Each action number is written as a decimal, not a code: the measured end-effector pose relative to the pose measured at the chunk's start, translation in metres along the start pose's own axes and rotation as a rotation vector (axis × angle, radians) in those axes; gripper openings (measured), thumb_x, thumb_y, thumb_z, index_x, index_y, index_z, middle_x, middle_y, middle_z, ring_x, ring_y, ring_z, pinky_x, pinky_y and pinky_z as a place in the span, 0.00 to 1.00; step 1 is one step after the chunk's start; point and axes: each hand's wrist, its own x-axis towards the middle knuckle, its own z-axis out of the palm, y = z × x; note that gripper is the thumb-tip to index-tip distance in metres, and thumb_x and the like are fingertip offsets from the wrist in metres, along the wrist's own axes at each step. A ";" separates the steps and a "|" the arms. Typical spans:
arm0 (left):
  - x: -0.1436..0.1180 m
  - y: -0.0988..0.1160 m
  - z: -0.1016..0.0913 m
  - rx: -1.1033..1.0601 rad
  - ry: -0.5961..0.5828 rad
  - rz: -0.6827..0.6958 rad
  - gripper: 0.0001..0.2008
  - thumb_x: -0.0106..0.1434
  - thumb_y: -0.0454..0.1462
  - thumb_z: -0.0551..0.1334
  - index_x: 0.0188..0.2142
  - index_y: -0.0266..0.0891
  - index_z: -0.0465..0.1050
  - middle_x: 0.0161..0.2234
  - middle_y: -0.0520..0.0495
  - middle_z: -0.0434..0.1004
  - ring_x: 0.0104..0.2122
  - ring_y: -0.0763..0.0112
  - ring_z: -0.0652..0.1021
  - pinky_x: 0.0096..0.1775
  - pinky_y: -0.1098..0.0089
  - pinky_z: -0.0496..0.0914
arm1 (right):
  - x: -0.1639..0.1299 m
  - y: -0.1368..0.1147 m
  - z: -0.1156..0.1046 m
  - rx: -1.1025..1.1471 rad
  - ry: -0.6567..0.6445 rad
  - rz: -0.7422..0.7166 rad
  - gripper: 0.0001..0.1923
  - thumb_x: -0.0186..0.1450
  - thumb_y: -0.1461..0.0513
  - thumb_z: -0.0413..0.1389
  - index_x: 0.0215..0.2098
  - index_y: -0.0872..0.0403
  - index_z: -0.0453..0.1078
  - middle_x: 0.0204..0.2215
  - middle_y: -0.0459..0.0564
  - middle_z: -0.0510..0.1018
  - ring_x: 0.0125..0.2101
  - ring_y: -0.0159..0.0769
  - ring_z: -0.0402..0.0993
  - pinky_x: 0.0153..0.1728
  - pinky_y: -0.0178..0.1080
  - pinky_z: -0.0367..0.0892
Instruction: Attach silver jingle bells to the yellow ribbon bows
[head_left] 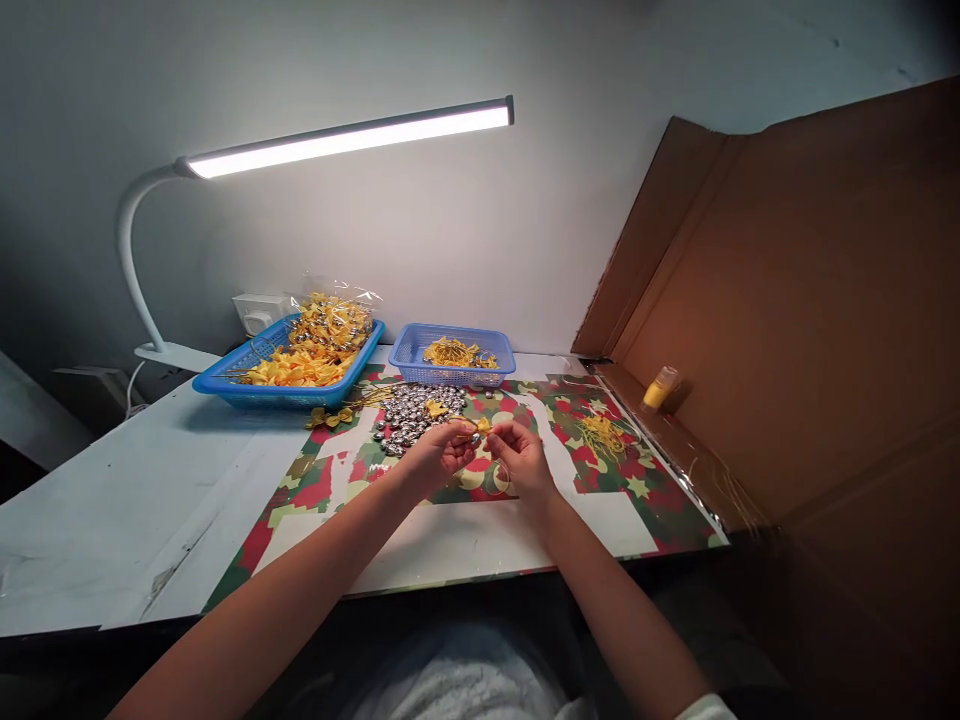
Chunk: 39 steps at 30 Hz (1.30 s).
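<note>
My left hand and my right hand meet over the front of the patterned mat, fingertips almost touching. Between them is a small yellow ribbon bow, pinched from both sides. A thin cord seems to run from it across my left fingers; a small shiny piece below the bow is too small to make out. Just beyond my left hand lies a heap of shiny silver bells, with another yellow bow on top. More yellow bows with cords lie left of the heap.
At the back left, a blue basket holds yellow bows and a clear bag of bows with bells. A smaller blue basket holds yellow cords. Yellow cords lie at right, near a yellow bottle and cardboard. A lamp overhangs.
</note>
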 end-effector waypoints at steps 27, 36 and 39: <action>-0.006 -0.007 0.006 0.275 0.168 0.402 0.10 0.40 0.36 0.71 0.20 0.36 0.72 0.21 0.51 0.74 0.24 0.76 0.72 0.31 0.74 0.67 | -0.016 0.001 0.004 -0.186 0.019 -0.387 0.17 0.68 0.51 0.41 0.27 0.51 0.56 0.24 0.45 0.63 0.25 0.32 0.60 0.30 0.38 0.61; -0.012 -0.016 0.003 0.545 0.073 0.722 0.09 0.49 0.40 0.70 0.26 0.37 0.74 0.27 0.48 0.77 0.28 0.70 0.75 0.34 0.71 0.69 | -0.016 0.005 0.015 -0.160 0.197 -0.402 0.15 0.58 0.61 0.59 0.29 0.51 0.53 0.31 0.46 0.72 0.32 0.32 0.69 0.37 0.39 0.67; -0.011 -0.018 -0.001 0.676 0.067 0.849 0.06 0.53 0.38 0.68 0.28 0.37 0.75 0.28 0.47 0.78 0.30 0.69 0.76 0.35 0.70 0.69 | -0.017 0.003 0.015 -0.143 0.223 -0.396 0.17 0.58 0.61 0.59 0.27 0.51 0.51 0.30 0.45 0.73 0.32 0.31 0.71 0.36 0.38 0.68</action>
